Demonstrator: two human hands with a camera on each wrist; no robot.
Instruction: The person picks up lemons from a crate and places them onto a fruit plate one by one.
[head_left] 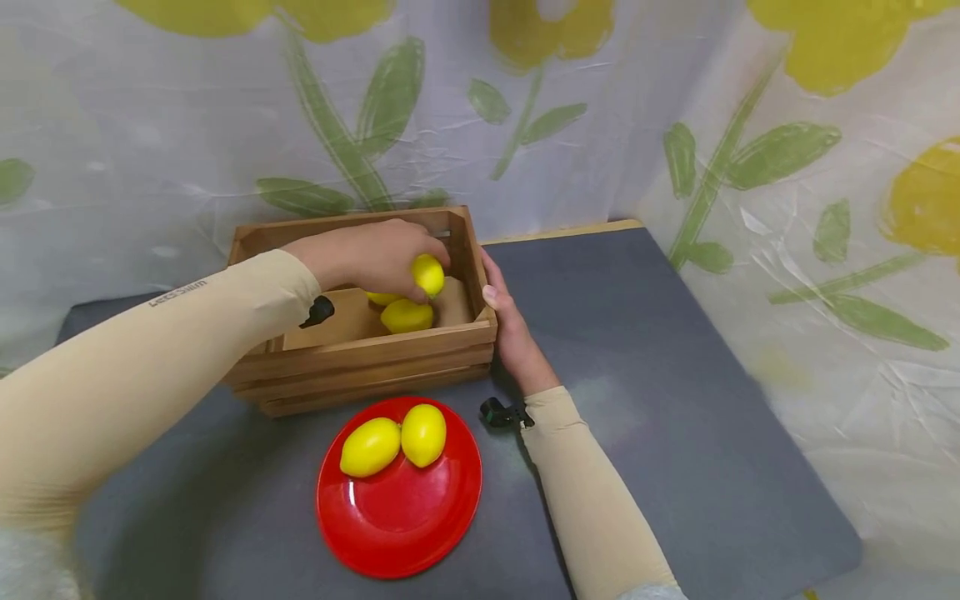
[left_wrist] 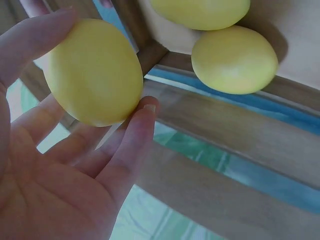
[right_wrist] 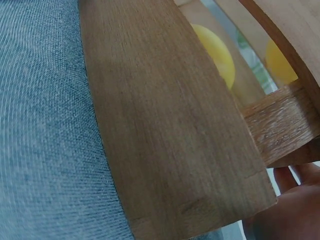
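- Fingers and thumb of the left hand (head_left: 375, 258) are clamped on a lemon (head_left: 428, 276), pinching it from opposite sides; the left wrist view shows the palm off it.
- That lemon is at the right of the crate (head_left: 360, 367), within its walls as seen from above, and apart from the two others in there.
- Those two, a near lemon (head_left: 407, 316) and a far lemon (head_left: 382, 297), lie together on the crate's floor, the far one partly behind the hand.
- Against the outside of the crate's right end rests the right hand (head_left: 517, 333), its fingers looking nearly straight and its thumb at the rim; it seems to steady the crate.
- On the table (head_left: 675, 375), just on the near side of the crate, is a red plate (head_left: 397, 533) bearing a left lemon (head_left: 371, 447) and a right lemon (head_left: 423, 435), side by side at its far part.
- Step in hand, as I judge it: handling one lemon at the crate; whether it is going in or coming out, I cannot tell.
- Next move calls for a firm pinch and a steady crate: height over the near wall if lifting out, a gentle release if setting down.
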